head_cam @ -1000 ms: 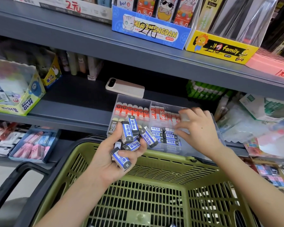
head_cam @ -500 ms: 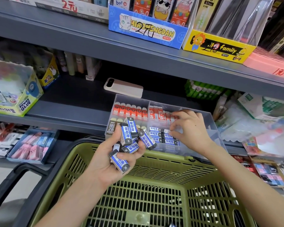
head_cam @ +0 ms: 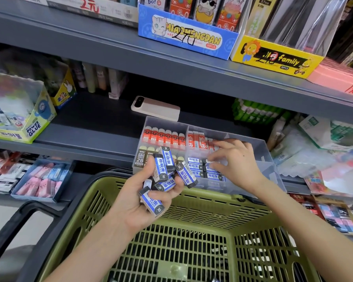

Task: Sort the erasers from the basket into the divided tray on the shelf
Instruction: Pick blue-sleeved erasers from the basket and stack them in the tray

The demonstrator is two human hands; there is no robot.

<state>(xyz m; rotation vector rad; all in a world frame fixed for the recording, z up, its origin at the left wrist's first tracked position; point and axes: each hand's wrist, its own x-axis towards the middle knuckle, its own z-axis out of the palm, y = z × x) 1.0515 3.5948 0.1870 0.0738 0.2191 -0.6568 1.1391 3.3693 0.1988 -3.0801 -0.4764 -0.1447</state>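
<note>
Sitting on grey shelf: divided tray holding erasers.

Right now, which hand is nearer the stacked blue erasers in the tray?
Right. The right hand is over the stacked blue erasers, fingertips at them; the left hand grips a loose bunch in front of the tray, above the basket.

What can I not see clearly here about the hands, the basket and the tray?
- Head view: whether the right hand pinches an eraser; its fingers are blurred.
- How many blue erasers the left hand holds; they overlap.
- Floor of the green basket: cut by the bottom edge, crossed by both arms.
- Part of the divided tray: behind the right hand.
</note>
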